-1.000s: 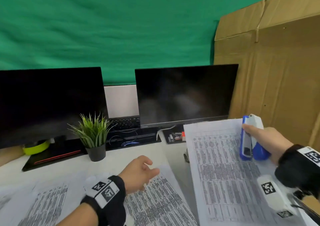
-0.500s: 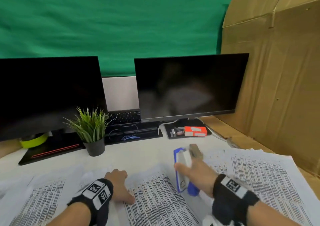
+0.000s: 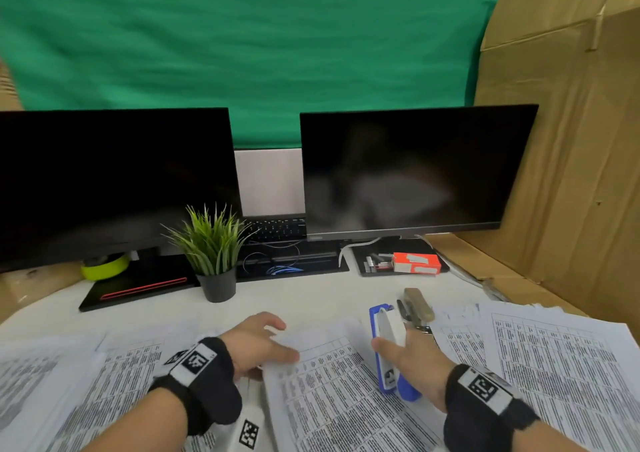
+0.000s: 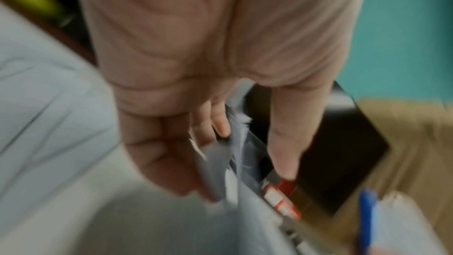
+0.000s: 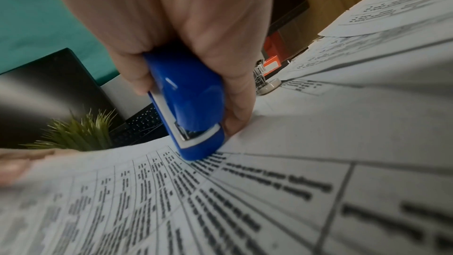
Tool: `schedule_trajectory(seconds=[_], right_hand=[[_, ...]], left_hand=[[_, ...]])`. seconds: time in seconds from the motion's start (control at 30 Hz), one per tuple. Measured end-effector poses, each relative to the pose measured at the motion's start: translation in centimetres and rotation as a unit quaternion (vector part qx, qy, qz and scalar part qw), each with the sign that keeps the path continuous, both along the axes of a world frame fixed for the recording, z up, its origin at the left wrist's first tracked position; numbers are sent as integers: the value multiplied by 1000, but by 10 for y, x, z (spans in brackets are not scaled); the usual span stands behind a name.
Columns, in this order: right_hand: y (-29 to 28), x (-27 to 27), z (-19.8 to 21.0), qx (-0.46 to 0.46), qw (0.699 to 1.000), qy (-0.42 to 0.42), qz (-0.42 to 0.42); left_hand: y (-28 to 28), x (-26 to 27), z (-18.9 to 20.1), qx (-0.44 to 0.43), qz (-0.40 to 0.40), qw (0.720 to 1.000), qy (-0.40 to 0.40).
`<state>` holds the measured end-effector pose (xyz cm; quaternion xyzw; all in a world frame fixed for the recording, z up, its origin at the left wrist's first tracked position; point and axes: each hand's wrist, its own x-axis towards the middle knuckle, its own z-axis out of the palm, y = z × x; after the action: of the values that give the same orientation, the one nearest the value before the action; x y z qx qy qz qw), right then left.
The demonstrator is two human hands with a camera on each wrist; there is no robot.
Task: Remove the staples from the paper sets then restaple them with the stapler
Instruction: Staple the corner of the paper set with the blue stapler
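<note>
Item, paper set (image 3: 332, 382): a printed table sheaf lying flat on the white worktop (image 3: 304, 299) at the person's 12 o'clock, its top left corner pinched and lifted by the fingers of the left hand (image 3: 256, 340), apparently to square the sheets and offer that edge for stapling. Item, stapler (image 3: 388, 344): blue with a white top, grasped in the curled fingers of the right hand (image 3: 412, 361), nose pointing to 12 o'clock and resting on the sheaf's right margin, seemingly ready to restaple. Item, staple remover (image 3: 417, 304): tan, lying unheld at the stapler's 1 o'clock.
</note>
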<state>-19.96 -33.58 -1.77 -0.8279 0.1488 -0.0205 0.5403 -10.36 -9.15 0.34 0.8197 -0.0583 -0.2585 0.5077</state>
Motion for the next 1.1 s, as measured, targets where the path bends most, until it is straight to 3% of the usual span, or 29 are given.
schedule_trajectory(seconds=[0.1,0.17,0.3,0.43,0.53,0.63,0.73,0.87,0.97,1.03,1.1], right_hand=[[-1,-1,-4,10,1000,-5,-4],[-4,-1,-7,20,1000,-7,-6],[-11,-5,-6,39,999,-12,5],[-18,-12,19,106,992,-66,8],[-9,-17,60,161,977,-139,-7],[7,-26,107,138,955,-261,-11],[22,-41,125,110,936,-335,4],[34,-50,87,73,959,-274,-7],[22,-40,65,47,962,-262,-62],[13,-33,75,-13,938,-325,-121],[12,-32,103,-32,891,-422,-165]], left_hand=[[6,-16,-1,-223,65,966,114],[5,-31,-4,-227,34,965,125],[0,-49,2,-98,30,994,-36],[1,-57,44,-152,15,980,-126],[1,-66,80,-208,51,950,-229],[-5,-77,112,-251,99,894,-357],[-13,-86,120,-272,130,857,-419],[-19,-87,84,-249,154,892,-344],[-18,-80,67,-217,150,915,-306],[-17,-76,69,-209,148,918,-304],[-16,-75,74,-207,137,920,-303]])
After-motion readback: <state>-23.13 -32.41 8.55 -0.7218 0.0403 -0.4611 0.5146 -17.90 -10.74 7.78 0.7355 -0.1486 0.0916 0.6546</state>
